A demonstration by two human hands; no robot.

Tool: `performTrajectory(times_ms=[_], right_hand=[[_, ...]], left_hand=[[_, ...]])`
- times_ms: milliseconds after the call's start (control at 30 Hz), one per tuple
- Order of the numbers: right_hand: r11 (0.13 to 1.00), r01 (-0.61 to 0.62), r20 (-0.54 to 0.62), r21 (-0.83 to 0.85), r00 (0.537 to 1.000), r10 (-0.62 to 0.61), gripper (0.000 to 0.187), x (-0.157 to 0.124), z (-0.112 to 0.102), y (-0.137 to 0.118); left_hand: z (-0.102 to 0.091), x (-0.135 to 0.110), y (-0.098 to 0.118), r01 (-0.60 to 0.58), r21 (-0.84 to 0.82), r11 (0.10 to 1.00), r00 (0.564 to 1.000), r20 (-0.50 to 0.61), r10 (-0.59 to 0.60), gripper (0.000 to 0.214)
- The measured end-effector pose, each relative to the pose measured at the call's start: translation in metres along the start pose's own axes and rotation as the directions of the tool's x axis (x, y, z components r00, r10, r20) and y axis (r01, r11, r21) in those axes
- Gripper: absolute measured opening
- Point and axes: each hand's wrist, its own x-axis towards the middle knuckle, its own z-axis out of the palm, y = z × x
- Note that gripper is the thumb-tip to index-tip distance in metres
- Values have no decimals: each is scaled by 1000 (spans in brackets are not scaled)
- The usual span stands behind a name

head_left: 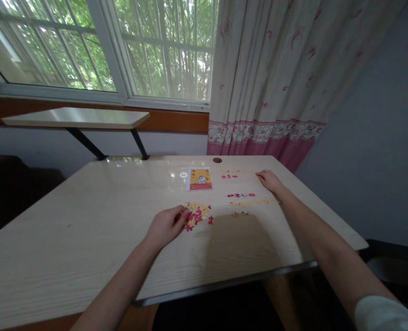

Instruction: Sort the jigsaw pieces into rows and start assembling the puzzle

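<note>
A loose pile of red, yellow and white jigsaw puzzle pieces [197, 214] lies on the desk. My left hand [167, 224] rests at the pile's left edge, thumb and fingers closed together; whatever is between them is hidden. Farther right, my right hand [270, 180] is pinched closed at the right end of a row of yellow puzzle pieces [236, 171]. Anything in its fingertips is too small to make out. Below that row lie a few red pieces [229, 176], a red-and-white row [241, 195], another yellow row [252, 202] and a couple of yellow-and-dark pieces [240, 213].
A picture card [200, 179] with a white animal on yellow and red lies behind the pile. The wooden desk [87, 220] has a round cable hole [217, 160] at its back edge. A raised shelf [80, 118] stands back left, and a curtain [259, 92] hangs behind.
</note>
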Motion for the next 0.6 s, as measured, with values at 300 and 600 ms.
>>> performTrajectory(times_ms=[300, 600], right_hand=[[998, -3, 39, -59, 999, 5, 39, 7, 3, -6], [998, -38, 60, -59, 997, 41, 39, 1, -5, -8]], left_hand=[[1, -1, -2, 3, 14, 1000, 1000, 20, -4, 33], [0, 0, 2, 1, 17, 1000, 1000, 24, -1, 33]])
